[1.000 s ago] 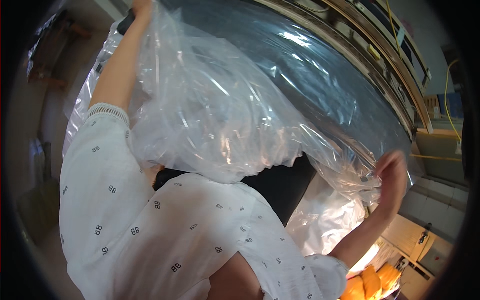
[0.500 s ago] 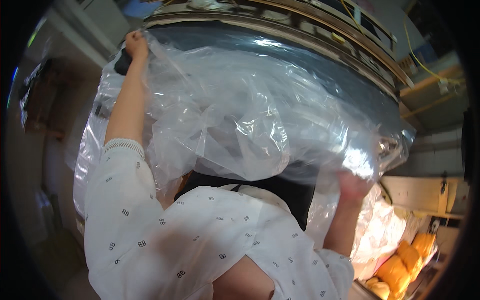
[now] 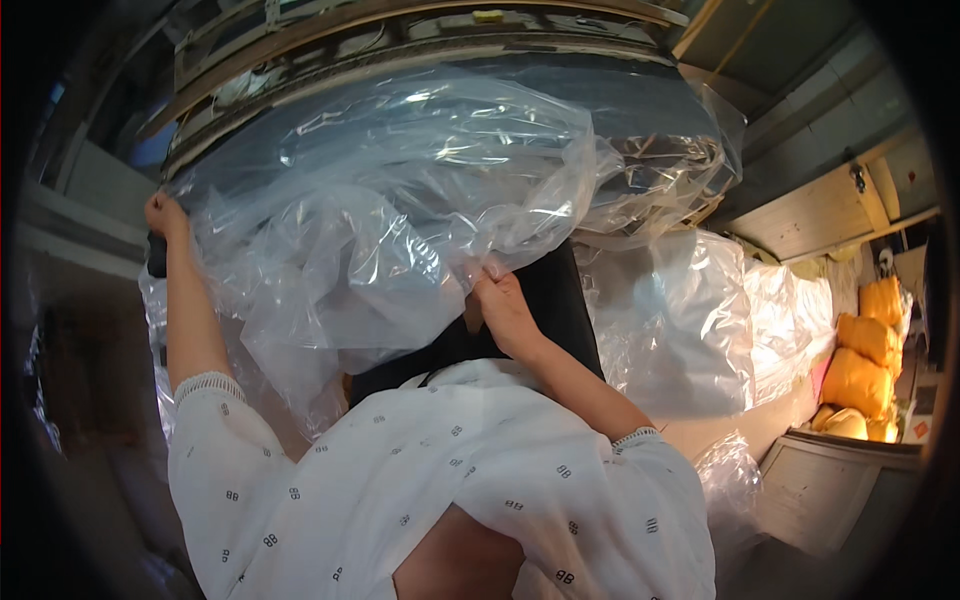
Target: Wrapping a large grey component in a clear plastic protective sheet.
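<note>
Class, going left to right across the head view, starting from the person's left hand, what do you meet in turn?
Left hand → right hand → clear plastic pile → orange bundles.

I see from afar a clear plastic sheet point(image 3: 400, 220) rumpled over a dark surface point(image 3: 645, 105), left hand point(image 3: 166, 216) closed at its left edge, right hand point(image 3: 506, 308) pinching its near edge, orange bundles point(image 3: 862, 380) at right.

The loose white top point(image 3: 370, 490) bears small black marks point(image 3: 270, 540) and has short sleeves point(image 3: 222, 445) with openwork cuffs point(image 3: 207, 383).
</note>
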Tool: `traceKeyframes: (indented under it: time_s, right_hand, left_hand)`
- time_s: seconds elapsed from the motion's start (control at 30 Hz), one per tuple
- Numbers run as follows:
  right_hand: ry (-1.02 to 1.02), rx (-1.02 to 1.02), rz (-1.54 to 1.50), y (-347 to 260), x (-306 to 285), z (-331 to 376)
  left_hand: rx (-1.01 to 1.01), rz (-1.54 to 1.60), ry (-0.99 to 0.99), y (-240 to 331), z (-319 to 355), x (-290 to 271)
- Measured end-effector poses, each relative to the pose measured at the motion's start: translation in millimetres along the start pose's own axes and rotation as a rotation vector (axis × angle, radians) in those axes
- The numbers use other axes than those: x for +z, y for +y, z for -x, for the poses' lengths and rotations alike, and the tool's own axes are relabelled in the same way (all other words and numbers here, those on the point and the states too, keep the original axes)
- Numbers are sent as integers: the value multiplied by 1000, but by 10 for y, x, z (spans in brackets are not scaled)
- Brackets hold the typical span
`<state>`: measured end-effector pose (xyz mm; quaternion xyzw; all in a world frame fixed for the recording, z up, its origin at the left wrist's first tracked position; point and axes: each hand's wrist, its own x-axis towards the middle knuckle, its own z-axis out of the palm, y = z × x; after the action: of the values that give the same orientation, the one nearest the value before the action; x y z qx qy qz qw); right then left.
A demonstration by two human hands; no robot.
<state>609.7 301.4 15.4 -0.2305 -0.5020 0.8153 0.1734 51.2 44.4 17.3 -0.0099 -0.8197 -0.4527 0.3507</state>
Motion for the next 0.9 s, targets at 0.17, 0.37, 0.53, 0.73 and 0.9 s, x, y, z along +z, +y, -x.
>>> traceKeyframes:
  time_s: [0.17, 0.37, 0.53, 0.73, 0.9]
  right_hand:
    - [145, -125, -626, -1058, -1191, 432]
    - [1790, -1034, 1784, -3348, -2646, 2160]
    - [1208, -1001, 2608, -4550, -2738, 1278]
    - [655, -808, 2332, -2654, -2216, -94]
    - [460, -450, 1738, -1933, -2690, -490]
  left_hand:
    - [79, -45, -41, -149, -138, -112]
    - [328, 161, -423, 676, 557, 76]
    - [191, 304, -347, 728, 687, 394]
    - [260, -62, -89, -128, -40, -156]
    - [364, -484, -104, -970, -727, -889]
